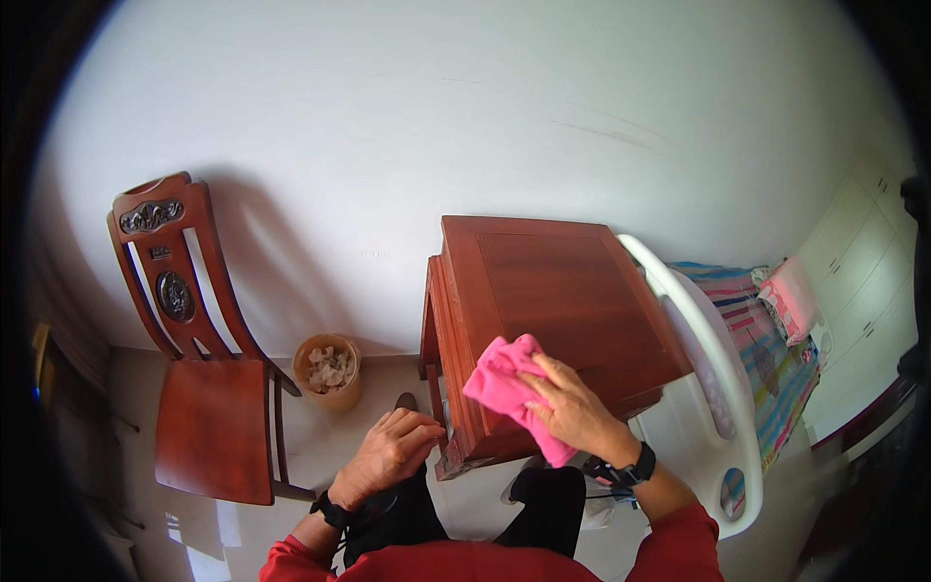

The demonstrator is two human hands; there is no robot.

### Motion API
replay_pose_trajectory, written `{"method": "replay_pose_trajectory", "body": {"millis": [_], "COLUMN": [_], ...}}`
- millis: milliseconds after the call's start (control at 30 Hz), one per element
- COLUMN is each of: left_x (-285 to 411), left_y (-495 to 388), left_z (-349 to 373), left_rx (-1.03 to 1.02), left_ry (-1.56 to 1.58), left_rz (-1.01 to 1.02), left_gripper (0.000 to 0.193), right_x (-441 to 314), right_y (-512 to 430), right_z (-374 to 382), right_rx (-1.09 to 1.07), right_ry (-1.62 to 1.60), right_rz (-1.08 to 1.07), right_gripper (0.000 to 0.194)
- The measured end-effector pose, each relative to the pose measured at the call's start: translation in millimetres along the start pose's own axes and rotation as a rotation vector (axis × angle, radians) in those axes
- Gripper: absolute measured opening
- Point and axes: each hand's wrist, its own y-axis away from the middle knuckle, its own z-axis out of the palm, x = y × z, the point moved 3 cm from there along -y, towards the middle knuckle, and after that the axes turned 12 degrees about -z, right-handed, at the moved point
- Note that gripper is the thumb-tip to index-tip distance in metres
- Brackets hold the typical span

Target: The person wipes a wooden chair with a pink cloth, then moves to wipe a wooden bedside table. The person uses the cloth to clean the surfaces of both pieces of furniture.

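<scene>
A pink cloth [509, 389], folded into a loose pad, lies under the spread fingers of my right hand [571, 407]. Hand and cloth are at the near left corner of a reddish-brown wooden cabinet [560, 291] with a panelled top. Part of the cloth hangs over the near edge. My left hand [393, 447] is half curled beside the cabinet's lower left side, above my leg. Its fingertips are close to the cabinet's side; whether they touch it or hold anything cannot be made out.
To the left stands a carved wooden chair [214, 429]. A yellowish waste bin [331, 396] with crumpled paper is by the white wall [378, 145]. On the right, a white bed end board [738, 407] adjoins the cabinet, with a striped bed [789, 385] beyond it.
</scene>
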Motion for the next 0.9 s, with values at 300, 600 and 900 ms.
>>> {"method": "replay_pose_trajectory", "body": {"millis": [300, 600, 900], "left_x": [55, 82, 78], "left_y": [-44, -90, -99], "left_z": [14, 50, 77], "left_rx": [0.04, 0.047, 0.128], "left_ry": [0.058, 0.099, 0.138], "left_rz": [0.211, 0.313, 0.197], "left_gripper": [0.027, 0.022, 0.018], "right_x": [183, 253, 118], "right_y": [146, 206, 126], "right_z": [-55, -63, -25], "right_rx": [0.169, 0.322, 0.396], "right_ry": [0.301, 0.425, 0.416], "right_rz": [0.648, 0.789, 0.542], "right_gripper": [0.046, 0.044, 0.035]}}
